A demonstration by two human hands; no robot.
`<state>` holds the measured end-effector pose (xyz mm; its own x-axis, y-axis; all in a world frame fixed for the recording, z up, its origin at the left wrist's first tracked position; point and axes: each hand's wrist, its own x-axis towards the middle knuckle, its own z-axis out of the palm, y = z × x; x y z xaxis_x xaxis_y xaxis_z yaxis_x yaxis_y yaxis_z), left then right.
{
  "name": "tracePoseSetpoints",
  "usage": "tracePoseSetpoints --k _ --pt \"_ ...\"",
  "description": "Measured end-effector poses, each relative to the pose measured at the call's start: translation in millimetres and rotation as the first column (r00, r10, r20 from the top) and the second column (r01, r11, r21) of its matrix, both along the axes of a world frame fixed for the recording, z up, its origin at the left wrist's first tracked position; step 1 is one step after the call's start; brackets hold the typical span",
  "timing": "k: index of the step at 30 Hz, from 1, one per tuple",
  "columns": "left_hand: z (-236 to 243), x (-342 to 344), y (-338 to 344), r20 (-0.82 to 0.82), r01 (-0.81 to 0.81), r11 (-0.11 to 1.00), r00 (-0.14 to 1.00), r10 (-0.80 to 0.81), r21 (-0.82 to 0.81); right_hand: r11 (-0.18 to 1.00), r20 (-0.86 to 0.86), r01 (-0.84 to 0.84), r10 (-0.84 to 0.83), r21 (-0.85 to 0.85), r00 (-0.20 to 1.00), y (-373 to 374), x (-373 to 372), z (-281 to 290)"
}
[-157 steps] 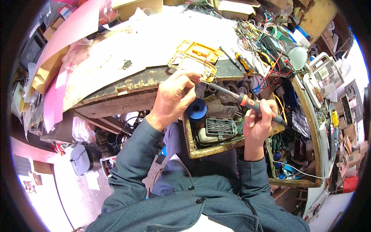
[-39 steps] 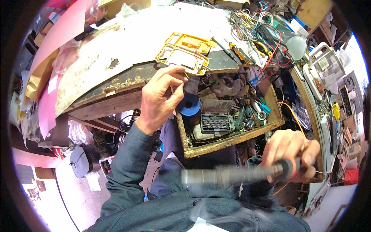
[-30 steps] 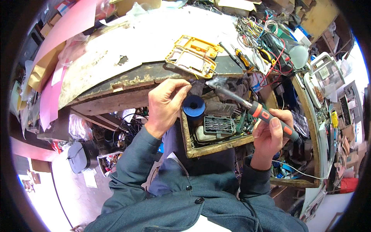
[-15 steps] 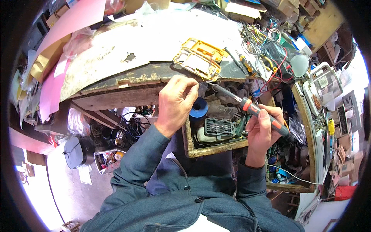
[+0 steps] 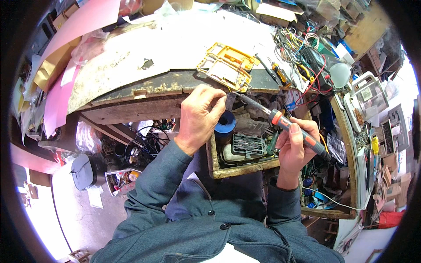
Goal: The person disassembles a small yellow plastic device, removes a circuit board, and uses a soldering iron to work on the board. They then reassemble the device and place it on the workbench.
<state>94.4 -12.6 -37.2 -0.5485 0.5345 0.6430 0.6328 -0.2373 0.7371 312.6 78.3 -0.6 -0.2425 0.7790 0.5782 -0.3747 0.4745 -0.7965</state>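
In my right hand (image 5: 294, 153) is a soldering iron (image 5: 280, 120) with a dark grey and orange handle, its metal shaft slanting up and left. The tip is near the fingertips of my left hand (image 5: 199, 117), which are pinched together at the bench edge. Whatever lies in that pinch is too small to make out. Just beyond the tip, a yellow plastic casing (image 5: 235, 54), opened into two parts, rests on the bench with a thin yellow wire at its near edge. Below my left fingertips a blue spool (image 5: 225, 124) sits in the open drawer.
The wooden drawer (image 5: 245, 169) also holds a case of drill bits (image 5: 248, 145). Right of the yellow casing lie a yellow-and-black screwdriver (image 5: 280, 73), tangled wires (image 5: 287, 46) and red leads. A clear plastic container (image 5: 369, 92) stands at the right. Pink sheets (image 5: 83, 33) hang at the left.
My right hand and the soldering iron have shifted very slightly to the left. The left hand keeps its pinch in almost the same place.
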Motion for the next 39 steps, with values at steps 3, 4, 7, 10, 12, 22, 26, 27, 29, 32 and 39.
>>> tracePoseSetpoints --k 3,4,7,10,12,22,26,27,29,32,39 --pt "-2.9 -1.1 2.6 -0.032 0.000 0.999 0.999 0.001 0.040 1.000 0.010 0.002 -0.002 0.000 1.000 0.0 0.2 -0.2" --pt "-3.7 -1.6 3.2 -0.049 -0.001 0.998 0.999 0.004 0.061 1.000 0.012 0.000 0.000 0.001 1.000 0.2 0.3 -0.4" --pt "-1.5 -1.1 1.7 -0.030 0.012 0.999 0.999 -0.011 0.040 1.000 0.019 -0.003 0.003 0.002 1.000 1.8 0.8 -2.1" --pt "-1.9 -1.5 1.3 -0.033 0.011 0.999 0.999 -0.010 0.042 1.000 0.021 -0.016 0.016 0.006 1.000 1.9 0.6 -2.3" --pt "-1.8 -1.2 1.3 -0.031 0.014 0.999 0.999 -0.012 0.044 1.000 0.022 -0.022 0.022 0.007 1.000 2.0 0.6 -2.7" --pt "-2.9 -2.4 1.5 -0.033 0.019 0.999 0.999 -0.017 0.046 1.000 0.027 -0.024 0.024 0.002 0.999 1.1 -0.1 -3.1" --pt "-3.5 -2.5 1.4 -0.046 0.012 0.998 0.999 -0.009 0.056 0.999 0.026 -0.037 0.036 0.008 0.999 1.3 -0.5 -3.1" --pt "-2.2 -1.9 0.7 -0.044 0.010 0.999 0.999 -0.008 0.050 0.999 0.028 -0.033 0.032 0.010 0.999 1.3 -0.4 -2.9" --pt "-1.0 -0.9 -0.1 -0.033 0.011 0.999 0.999 -0.009 0.042 1.000 0.031 -0.025 0.025 0.013 0.999 1.1 -0.5 -2.8" --pt "-1.2 -0.7 -0.9 -0.019 0.010 0.999 1.000 -0.010 0.040 1.000 0.030 -0.027 0.027 0.010 0.999 0.3 -1.0 -2.1" --pt "-2.4 -2.3 0.4 -0.020 0.011 0.999 1.000 -0.010 0.042 0.999 0.026 -0.038 0.037 0.014 0.999 0.5 -1.3 -2.0"
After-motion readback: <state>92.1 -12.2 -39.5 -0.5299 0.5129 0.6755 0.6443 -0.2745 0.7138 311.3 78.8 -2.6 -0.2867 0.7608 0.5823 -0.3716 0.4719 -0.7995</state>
